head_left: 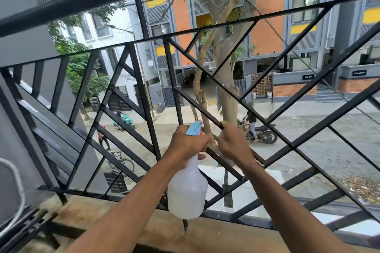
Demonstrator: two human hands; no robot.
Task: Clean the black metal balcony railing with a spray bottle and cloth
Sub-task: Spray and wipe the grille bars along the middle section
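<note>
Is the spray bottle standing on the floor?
No, the left hand grips the spray bottle by its neck, holding it up in front of the railing.

Left hand [190,142] gripping white plastic spray bottle [188,189] by its neck. Right hand [233,142] pressing yellowish cloth [223,123] on black metal railing [144,92] bar.

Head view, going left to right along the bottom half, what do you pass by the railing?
Grey chair edge → parked bicycle → left hand holding the spray bottle → right hand pressing the cloth to a railing bar → motorcycle.
</note>
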